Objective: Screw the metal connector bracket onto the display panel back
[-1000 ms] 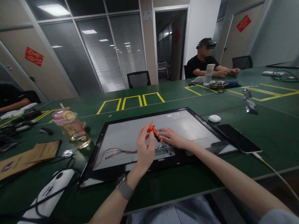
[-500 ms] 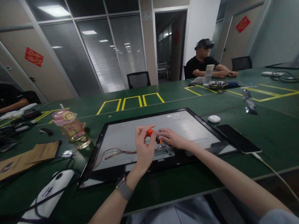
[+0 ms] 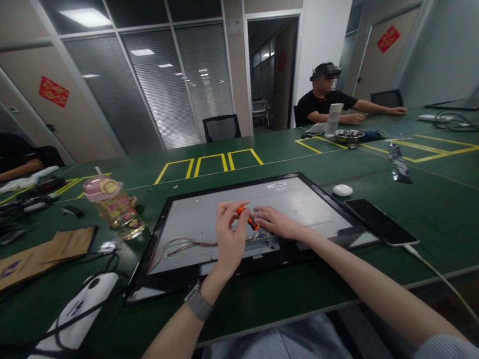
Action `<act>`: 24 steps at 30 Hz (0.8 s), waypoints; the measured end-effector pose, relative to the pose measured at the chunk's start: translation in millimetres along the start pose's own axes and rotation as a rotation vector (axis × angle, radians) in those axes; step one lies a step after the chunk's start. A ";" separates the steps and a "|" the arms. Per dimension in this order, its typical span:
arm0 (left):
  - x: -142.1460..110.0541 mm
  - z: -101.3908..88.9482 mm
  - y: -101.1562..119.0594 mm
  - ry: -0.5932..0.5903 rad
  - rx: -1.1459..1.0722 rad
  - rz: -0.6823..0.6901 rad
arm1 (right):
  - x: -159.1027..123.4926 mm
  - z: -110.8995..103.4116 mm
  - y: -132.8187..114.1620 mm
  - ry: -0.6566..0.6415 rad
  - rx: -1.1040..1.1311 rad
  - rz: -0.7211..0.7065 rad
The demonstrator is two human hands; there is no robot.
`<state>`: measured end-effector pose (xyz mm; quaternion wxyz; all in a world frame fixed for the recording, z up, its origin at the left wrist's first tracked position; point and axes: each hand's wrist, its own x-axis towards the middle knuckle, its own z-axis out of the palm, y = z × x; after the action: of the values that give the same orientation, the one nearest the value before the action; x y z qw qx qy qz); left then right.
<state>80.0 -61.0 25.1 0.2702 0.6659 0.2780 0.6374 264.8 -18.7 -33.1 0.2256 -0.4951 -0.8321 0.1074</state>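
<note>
My left hand [image 3: 231, 237] is closed on a small orange-and-black screwdriver [image 3: 253, 223], held between thumb and fingers. The tool tilts, its lower end pointing toward a small circuit board [image 3: 262, 237] at the near edge of a flat display panel [image 3: 182, 216]. Its tip is too small to make out. Close beside the screwdriver, my right hand [image 3: 277, 222] has its fingers stretched out over the panel's grey back, gripping nothing that I can see. Thin wires [image 3: 191, 242] run left from the board across the panel.
Left of the panel stand a pink-lidded bottle [image 3: 114, 209], a paper bag [image 3: 32, 259] and a white power strip [image 3: 67, 331] with dark cables. A phone [image 3: 381, 222] on a cord and a white earbud case [image 3: 342, 190] lie right. Two people sit across the table.
The screwdriver has turned slightly in my left hand, and more of its shaft side shows. My right hand stays nearly still. The person at the far right has stretched an arm out sideways.
</note>
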 end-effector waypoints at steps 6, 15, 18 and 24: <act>1.9 -3.6 6.2 -0.054 -0.018 -0.040 | -1.5 -3.9 -4.6 -0.022 0.017 0.011; 1.6 -2.3 1.7 0.001 0.030 -0.018 | 0.3 0.1 1.4 -0.020 -0.013 -0.001; 2.6 -3.6 5.3 -0.013 0.013 -0.031 | -0.2 0.7 2.2 -0.013 -0.002 0.001; 3.8 -4.4 3.7 -0.061 -0.048 -0.022 | 0.3 1.5 2.4 -0.005 0.009 -0.002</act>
<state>75.7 -60.8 30.6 0.3015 0.6754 0.2615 0.6201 265.8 -17.2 -35.2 0.2259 -0.4931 -0.8326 0.1123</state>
